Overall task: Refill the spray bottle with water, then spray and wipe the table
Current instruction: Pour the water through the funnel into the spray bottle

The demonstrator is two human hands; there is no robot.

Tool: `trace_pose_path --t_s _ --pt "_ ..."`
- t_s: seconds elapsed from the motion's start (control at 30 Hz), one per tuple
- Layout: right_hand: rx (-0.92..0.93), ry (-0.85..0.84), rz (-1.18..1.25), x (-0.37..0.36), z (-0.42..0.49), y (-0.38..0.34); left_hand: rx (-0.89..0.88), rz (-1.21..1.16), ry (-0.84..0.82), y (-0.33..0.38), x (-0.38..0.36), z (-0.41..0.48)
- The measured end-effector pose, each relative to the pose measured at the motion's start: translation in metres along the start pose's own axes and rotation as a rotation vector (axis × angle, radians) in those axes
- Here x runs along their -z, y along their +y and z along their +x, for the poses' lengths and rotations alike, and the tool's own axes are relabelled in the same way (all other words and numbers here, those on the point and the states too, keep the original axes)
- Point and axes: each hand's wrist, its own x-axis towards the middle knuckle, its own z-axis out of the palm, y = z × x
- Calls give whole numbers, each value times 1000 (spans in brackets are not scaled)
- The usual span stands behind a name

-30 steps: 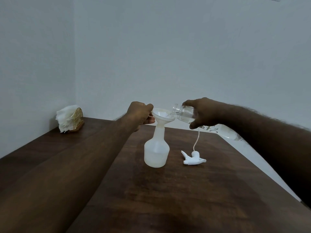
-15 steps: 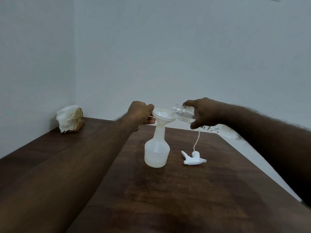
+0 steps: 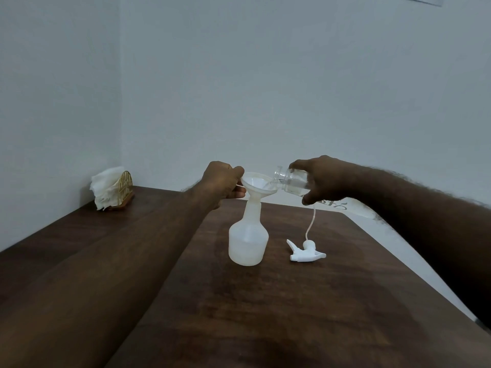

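Left hand (image 3: 222, 181) pinches the funnel (image 3: 259, 184); right hand (image 3: 322, 179) grips the tilted jar (image 3: 291, 181) — pour too fast (narrow neck) and water floods the desk (image 3: 292, 314).

Dim, flat, bluish light; soft shadows; wide-angle bending at edges; slight overall softness, no glare.

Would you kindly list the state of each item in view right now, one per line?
Spray bottle: upright on the table, uncapped, funnel in its neck.
Funnel: seated in the bottle, steadied by the left hand.
Clear bottle: open, tipped over the funnel in the right hand, pouring water.
Spray head: off, lying on the table, tube attached.
Napkin holder: upright, filled with napkins.
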Motion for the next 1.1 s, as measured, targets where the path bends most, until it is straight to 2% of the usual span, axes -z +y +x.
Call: trace_pose_path --t_s 1.1 --pt "-6 23 -22 4 -2 4 -27 -12 -10 15 -1 -6"
